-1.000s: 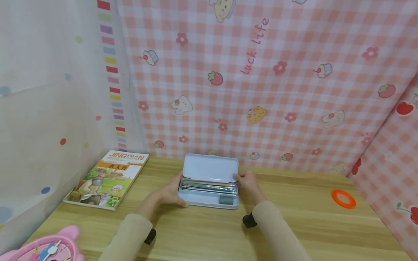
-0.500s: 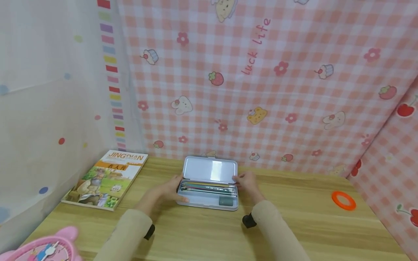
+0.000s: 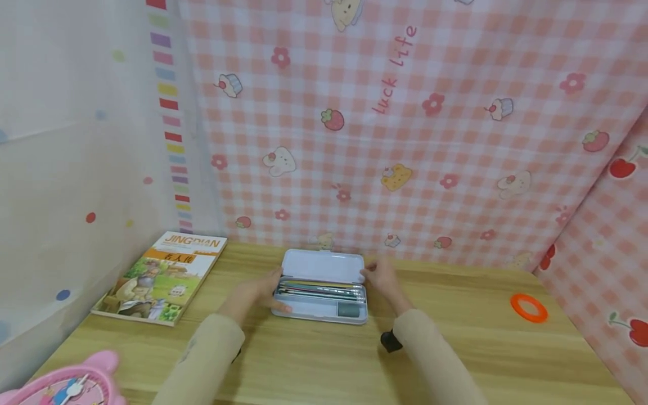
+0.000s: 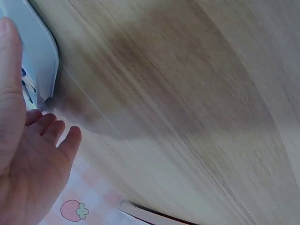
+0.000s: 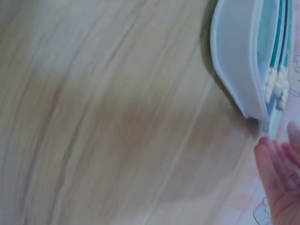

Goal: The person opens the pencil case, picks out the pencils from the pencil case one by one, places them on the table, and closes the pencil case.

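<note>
A white pencil case lies on the wooden table with its lid raised and leaning back toward the patterned cloth. Inside, several pencils lie along the hinge side, and a dark green block sits at the right end. My left hand holds the case's left end, thumb at the near rim, fingers round the back corner. In the left wrist view its fingers curl beside the hinge corner. With thumb and fingers, my right hand pinches the lid's right edge near the hinge. Pencil ends show in the right wrist view.
On the left lies a book with an illustrated cover. A pink clock stands at the near left corner. An orange ring is toward the right edge. A pink checked cloth hangs right behind the case.
The lid has tipped farther back, its top edge now lower in the head view. Both hands keep to the case's ends; the left thumb has shifted slightly along the near rim.
</note>
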Action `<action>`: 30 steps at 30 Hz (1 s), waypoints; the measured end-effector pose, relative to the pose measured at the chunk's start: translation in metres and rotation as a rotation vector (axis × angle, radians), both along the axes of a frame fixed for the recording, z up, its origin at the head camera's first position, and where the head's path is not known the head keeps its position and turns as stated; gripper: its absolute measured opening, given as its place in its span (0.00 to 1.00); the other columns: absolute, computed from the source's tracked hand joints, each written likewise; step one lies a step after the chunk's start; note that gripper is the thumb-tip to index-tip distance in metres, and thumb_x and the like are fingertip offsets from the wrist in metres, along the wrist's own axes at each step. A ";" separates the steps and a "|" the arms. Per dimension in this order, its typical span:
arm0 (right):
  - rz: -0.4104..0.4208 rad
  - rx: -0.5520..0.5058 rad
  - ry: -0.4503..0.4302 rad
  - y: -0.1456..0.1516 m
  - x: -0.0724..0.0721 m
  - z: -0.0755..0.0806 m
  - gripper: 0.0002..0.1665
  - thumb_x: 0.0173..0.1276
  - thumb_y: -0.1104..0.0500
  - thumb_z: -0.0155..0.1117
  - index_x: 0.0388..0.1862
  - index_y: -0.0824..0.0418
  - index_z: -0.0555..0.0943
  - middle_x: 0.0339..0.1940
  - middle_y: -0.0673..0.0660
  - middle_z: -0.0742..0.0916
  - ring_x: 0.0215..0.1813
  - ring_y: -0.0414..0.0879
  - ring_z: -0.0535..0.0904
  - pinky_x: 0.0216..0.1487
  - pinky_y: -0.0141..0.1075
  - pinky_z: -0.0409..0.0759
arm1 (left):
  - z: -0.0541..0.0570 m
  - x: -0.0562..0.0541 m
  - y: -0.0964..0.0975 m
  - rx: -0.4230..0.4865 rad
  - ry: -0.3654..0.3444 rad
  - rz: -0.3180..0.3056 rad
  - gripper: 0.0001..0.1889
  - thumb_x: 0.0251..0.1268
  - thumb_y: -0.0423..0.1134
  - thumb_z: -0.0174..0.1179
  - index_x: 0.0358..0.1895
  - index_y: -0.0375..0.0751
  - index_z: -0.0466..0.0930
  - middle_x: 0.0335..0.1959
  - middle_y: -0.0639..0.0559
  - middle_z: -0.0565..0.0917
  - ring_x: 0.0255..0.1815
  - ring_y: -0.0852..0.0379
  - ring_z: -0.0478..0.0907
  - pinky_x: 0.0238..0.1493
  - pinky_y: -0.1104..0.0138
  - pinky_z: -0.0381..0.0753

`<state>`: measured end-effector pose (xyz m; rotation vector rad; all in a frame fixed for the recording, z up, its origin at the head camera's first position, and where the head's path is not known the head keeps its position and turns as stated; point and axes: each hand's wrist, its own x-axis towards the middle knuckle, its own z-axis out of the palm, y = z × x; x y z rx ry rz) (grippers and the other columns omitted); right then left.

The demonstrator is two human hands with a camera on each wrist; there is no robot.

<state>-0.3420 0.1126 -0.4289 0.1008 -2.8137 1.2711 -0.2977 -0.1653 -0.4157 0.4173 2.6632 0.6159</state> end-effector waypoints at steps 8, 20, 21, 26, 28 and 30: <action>0.265 0.252 0.104 -0.003 0.009 0.007 0.08 0.59 0.65 0.63 0.37 0.69 0.82 0.35 0.62 0.86 0.39 0.50 0.81 0.42 0.40 0.80 | 0.007 -0.001 0.005 -0.042 -0.053 0.016 0.58 0.46 0.50 0.69 0.68 0.20 0.37 0.70 0.26 0.46 0.72 0.36 0.45 0.72 0.51 0.47; 0.480 0.477 0.148 -0.017 0.014 0.006 0.06 0.60 0.64 0.63 0.36 0.65 0.83 0.33 0.57 0.84 0.39 0.47 0.81 0.43 0.37 0.81 | 0.007 -0.001 0.004 -0.101 -0.071 -0.002 0.58 0.48 0.52 0.67 0.68 0.20 0.37 0.70 0.26 0.46 0.72 0.36 0.45 0.72 0.51 0.48; 0.493 0.503 0.157 -0.018 0.014 0.007 0.06 0.60 0.64 0.63 0.35 0.65 0.83 0.33 0.56 0.84 0.39 0.47 0.81 0.43 0.38 0.81 | 0.007 -0.001 0.004 -0.102 -0.071 0.001 0.58 0.47 0.52 0.67 0.68 0.20 0.37 0.70 0.27 0.46 0.72 0.37 0.45 0.72 0.51 0.48; 0.579 0.648 0.246 -0.022 0.011 0.010 0.05 0.61 0.64 0.61 0.33 0.63 0.84 0.30 0.55 0.82 0.35 0.46 0.79 0.39 0.37 0.80 | 0.008 -0.001 0.004 -0.115 -0.067 0.001 0.57 0.48 0.52 0.67 0.68 0.21 0.37 0.70 0.27 0.46 0.72 0.37 0.45 0.72 0.52 0.48; 0.589 0.688 0.265 -0.022 0.010 0.010 0.05 0.61 0.63 0.61 0.32 0.63 0.83 0.29 0.54 0.81 0.33 0.45 0.79 0.36 0.36 0.80 | 0.007 -0.002 0.005 -0.119 -0.067 -0.004 0.57 0.48 0.53 0.67 0.68 0.21 0.37 0.70 0.28 0.47 0.72 0.37 0.45 0.72 0.52 0.48; 0.579 0.710 0.267 -0.023 0.009 0.009 0.05 0.62 0.62 0.61 0.32 0.62 0.83 0.29 0.54 0.81 0.32 0.44 0.78 0.35 0.35 0.79 | 0.008 -0.002 0.005 -0.111 -0.074 0.001 0.58 0.48 0.52 0.67 0.68 0.22 0.37 0.70 0.28 0.46 0.72 0.37 0.45 0.72 0.52 0.48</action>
